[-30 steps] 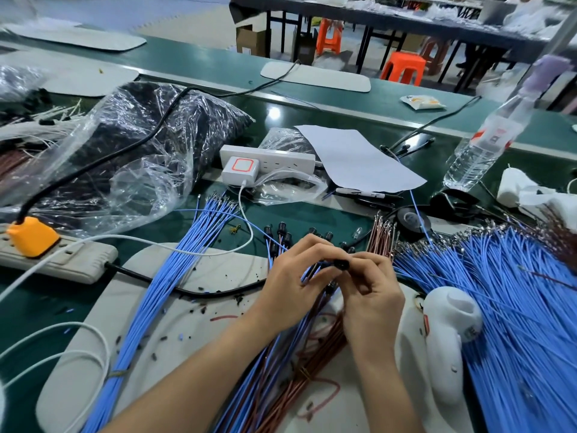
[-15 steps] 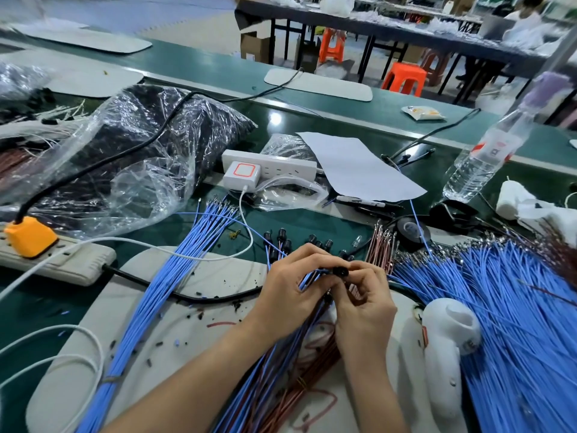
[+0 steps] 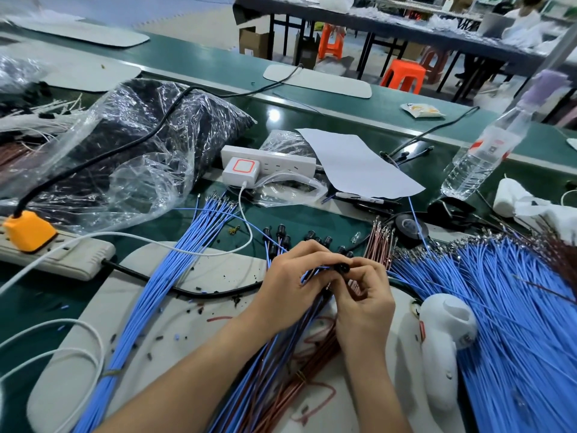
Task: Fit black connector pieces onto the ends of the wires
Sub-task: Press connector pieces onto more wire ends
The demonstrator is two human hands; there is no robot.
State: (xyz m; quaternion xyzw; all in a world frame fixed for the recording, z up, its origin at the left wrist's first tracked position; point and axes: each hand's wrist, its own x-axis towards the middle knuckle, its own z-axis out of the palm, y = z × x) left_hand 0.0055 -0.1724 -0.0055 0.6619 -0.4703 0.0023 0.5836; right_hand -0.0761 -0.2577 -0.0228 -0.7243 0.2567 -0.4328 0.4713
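Observation:
My left hand (image 3: 293,281) pinches a blue wire (image 3: 312,271) near its end, above the grey mat. My right hand (image 3: 367,292) pinches a small black connector piece (image 3: 342,267) at that wire's tip, fingertips of both hands meeting. Under my hands runs a mixed bundle of blue and brown wires (image 3: 274,360). Just beyond my hands lie several wires with black connectors fitted (image 3: 281,235). A bundle of blue wires (image 3: 175,270) lies to the left, and a large heap of blue wires (image 3: 512,307) to the right.
A plastic bag of black parts (image 3: 134,145) sits back left, a power strip with an orange plug (image 3: 46,245) left, a white power strip (image 3: 268,160) and paper sheet (image 3: 356,164) behind. A water bottle (image 3: 487,151), black tape roll (image 3: 409,226) and white handheld device (image 3: 443,339) stand right.
My hands stay together at the same spot; the fingers have shifted slightly on the wire end and connector. The view has tilted a little.

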